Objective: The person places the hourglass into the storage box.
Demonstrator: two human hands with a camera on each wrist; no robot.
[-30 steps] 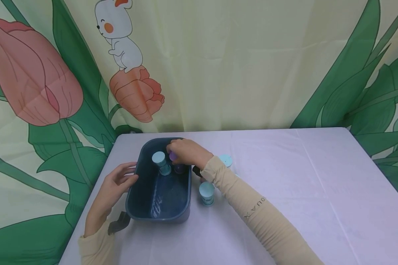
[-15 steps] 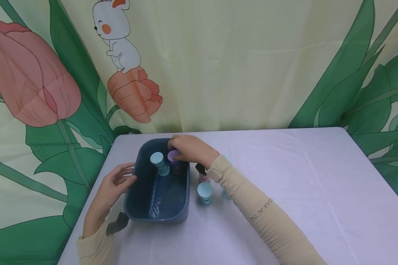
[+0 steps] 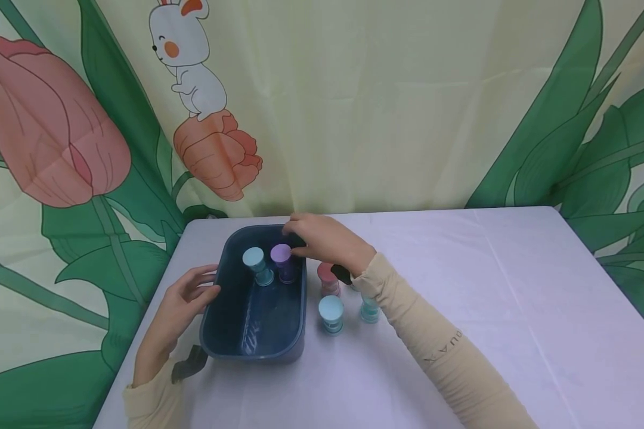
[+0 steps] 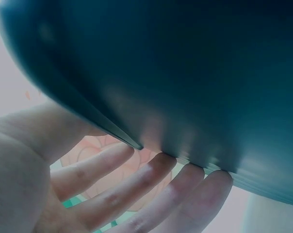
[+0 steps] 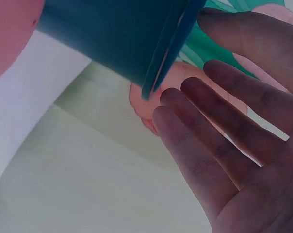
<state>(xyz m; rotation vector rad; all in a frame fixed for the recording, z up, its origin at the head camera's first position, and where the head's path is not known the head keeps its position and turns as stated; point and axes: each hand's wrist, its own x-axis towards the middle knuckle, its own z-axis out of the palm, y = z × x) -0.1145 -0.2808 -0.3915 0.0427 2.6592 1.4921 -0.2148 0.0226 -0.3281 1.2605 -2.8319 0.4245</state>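
A dark blue plastic bin (image 3: pixel 271 351) stands on the left part of the table. My left hand (image 3: pixel 185 301) rests against its left wall, fingers extended; in the left wrist view the fingertips (image 4: pixel 219 182) meet the outer wall. Inside, at the far end, a light blue hourglass-shaped piece (image 3: pixel 257 265) and a purple one (image 3: pixel 282 262) stand side by side. My right hand (image 3: pixel 330 241) hovers over the bin's far right rim, beside the purple piece. In the right wrist view that hand (image 5: pixel 243 121) is spread, holding nothing.
Right of the bin stand a pink hourglass-shaped piece (image 3: pixel 329 279), a light blue one (image 3: pixel 331 314) and another light blue one (image 3: pixel 370 310) partly behind the right sleeve. A white cloth covers the table (image 3: pixel 488 328). A printed curtain (image 3: pixel 386 107) hangs behind.
My right hand has let go of the purple piece, which now stands in the bin, and has moved right toward the rim. The left hand keeps its place on the bin.
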